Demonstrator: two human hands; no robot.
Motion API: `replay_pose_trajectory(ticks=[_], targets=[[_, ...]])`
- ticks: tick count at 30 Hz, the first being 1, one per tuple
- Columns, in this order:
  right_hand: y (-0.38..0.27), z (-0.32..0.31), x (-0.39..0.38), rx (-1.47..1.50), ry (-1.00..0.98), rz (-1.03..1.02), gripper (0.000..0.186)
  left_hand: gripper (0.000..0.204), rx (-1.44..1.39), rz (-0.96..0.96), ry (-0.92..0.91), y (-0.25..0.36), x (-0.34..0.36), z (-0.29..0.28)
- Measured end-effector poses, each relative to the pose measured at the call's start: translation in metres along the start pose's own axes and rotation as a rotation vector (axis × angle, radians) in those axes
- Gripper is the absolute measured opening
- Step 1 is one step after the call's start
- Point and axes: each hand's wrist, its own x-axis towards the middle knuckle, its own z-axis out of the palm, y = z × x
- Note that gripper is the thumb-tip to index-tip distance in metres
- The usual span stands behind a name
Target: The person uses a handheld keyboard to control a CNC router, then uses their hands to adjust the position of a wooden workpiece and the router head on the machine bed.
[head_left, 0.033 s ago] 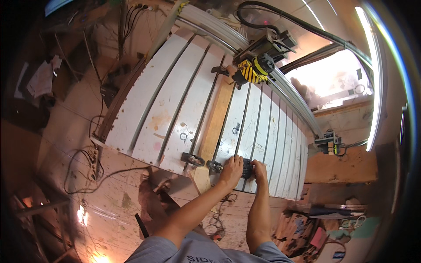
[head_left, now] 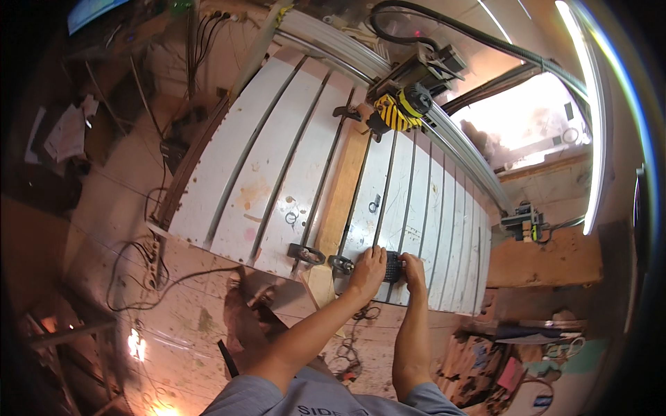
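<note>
At the near edge of the white slotted machine bed [head_left: 277,166], a small black keypad [head_left: 393,267] with rows of keys sits between my two hands. My left hand [head_left: 368,272] grips its left side, fingers bent over the edge. On the other side, my right hand [head_left: 414,272] is curled around the keypad's right edge, thumb side toward the keys. A long wooden board [head_left: 343,184] lies across the bed to the left. Beside its near end are two dark clamps, one on the left [head_left: 306,254] and one on the right [head_left: 340,264], close to my left hand.
Over the far side spans a metal gantry [head_left: 340,57] carrying a yellow-and-black striped spindle [head_left: 397,112]. Another dark clamp [head_left: 347,111] holds the board's far end. A pale wood piece [head_left: 319,287] juts past the near edge. Cables [head_left: 128,305] trail over the floor at left.
The whole view has shifted slightly. Both hands stay at the keypad, with no clear change in their hold.
</note>
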Motion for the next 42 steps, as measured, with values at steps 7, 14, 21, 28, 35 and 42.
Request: replay_pose_trajectory(ticks=[7, 14, 21, 28, 35, 42], targets=[[0.008, 0.006, -0.005, 0.055, 0.047, -0.113, 0.030, 0.077, 0.011, 0.079, -0.061, -0.007, 0.002, 0.001], [0.054, 0.026, -0.012, 0.266, 0.348, -0.222, 0.040, 0.067, -0.439, 0.040, -0.265, -0.020, 0.030, -0.089], [0.061, 0.032, -0.025, 0.520, 0.441, -0.300, 0.036, 0.015, -0.282, -0.195, 0.531, -0.186, 0.175, -0.150], [0.061, 0.033, -0.023, 0.526, 0.445, -0.269, 0.037, 0.017, -0.195, -0.172, 0.410, -0.240, 0.245, -0.111], [0.052, 0.031, -0.027, 0.446, 0.459, -0.279, 0.037, 0.024, -0.390, -0.197, 0.295, -0.247, 0.252, -0.109], [0.063, 0.031, -0.022, 0.442, 0.460, -0.276, 0.031, 0.041, -0.345, -0.412, 0.221, -0.201, 0.235, -0.110]])
